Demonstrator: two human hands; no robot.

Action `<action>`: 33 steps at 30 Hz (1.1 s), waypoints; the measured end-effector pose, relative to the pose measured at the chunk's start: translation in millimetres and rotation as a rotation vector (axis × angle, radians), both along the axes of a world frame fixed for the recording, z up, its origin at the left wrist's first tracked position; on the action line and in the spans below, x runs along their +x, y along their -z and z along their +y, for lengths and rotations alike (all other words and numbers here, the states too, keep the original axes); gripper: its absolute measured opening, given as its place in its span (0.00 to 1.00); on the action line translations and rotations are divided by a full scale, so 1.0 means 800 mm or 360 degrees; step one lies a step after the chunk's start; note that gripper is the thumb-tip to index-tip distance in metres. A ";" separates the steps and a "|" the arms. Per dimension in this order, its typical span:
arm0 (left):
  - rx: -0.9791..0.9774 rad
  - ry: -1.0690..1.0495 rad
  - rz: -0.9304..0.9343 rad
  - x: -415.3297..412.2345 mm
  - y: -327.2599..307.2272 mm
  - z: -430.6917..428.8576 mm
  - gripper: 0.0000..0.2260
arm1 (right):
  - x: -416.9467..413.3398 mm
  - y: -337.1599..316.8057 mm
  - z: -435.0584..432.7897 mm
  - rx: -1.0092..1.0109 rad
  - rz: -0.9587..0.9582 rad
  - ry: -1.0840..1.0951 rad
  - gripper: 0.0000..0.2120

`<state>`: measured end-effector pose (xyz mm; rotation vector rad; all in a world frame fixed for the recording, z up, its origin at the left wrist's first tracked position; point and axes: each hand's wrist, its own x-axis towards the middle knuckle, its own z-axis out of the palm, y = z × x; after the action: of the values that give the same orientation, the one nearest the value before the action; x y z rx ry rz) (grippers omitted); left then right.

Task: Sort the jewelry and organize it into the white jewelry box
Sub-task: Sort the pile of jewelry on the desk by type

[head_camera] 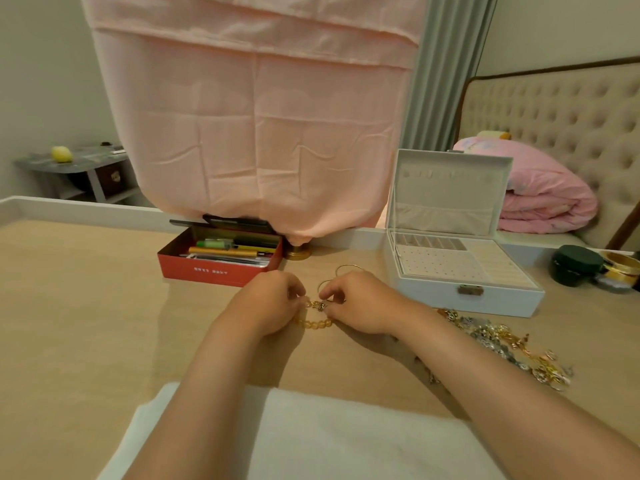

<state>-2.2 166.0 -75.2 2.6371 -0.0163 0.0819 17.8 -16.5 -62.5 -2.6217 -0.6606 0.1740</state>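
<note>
A yellow beaded bracelet [313,322] with a small metal charm lies on the wooden table between my hands. My left hand [270,303] pinches its left side and my right hand [360,303] pinches the charm end. Two thin metal bangles [341,270] lie just behind my right fingers. The white jewelry box [464,292] stands open to the right, its lid upright and its cream compartments showing. A heap of gold and silver jewelry [502,344] spreads on the table right of my right forearm.
A red tin [214,268] full of pens sits behind my left hand. A pink cloth [263,133] hangs over something with a brass base [298,254]. A dark round jar [575,265] and gold bangles [621,266] stand far right. White fabric [311,445] lies at the near edge.
</note>
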 end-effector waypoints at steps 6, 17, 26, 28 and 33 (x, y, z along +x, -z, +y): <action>-0.0062 0.0174 0.0270 0.000 -0.005 0.000 0.22 | -0.008 -0.006 0.003 -0.0205 -0.0017 -0.0061 0.09; 0.0332 0.0086 -0.0116 -0.015 -0.023 -0.030 0.16 | -0.026 -0.047 -0.080 0.0015 -0.0121 0.0058 0.16; 0.0057 0.0444 -0.0292 -0.029 -0.034 -0.158 0.08 | -0.037 -0.063 -0.225 -0.0204 0.0081 0.0146 0.11; 0.0060 0.0542 -0.0224 -0.029 -0.034 -0.190 0.08 | -0.033 -0.057 -0.233 -0.0308 0.0113 0.0174 0.12; 0.0047 0.0677 -0.0012 -0.025 -0.027 -0.241 0.06 | -0.033 -0.039 -0.228 -0.0545 0.0040 0.0194 0.10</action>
<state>-21.8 -26.7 -53.8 2.6016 -0.5806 -0.0536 -8.8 -198.7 -31.0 -2.9712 -0.4956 0.3068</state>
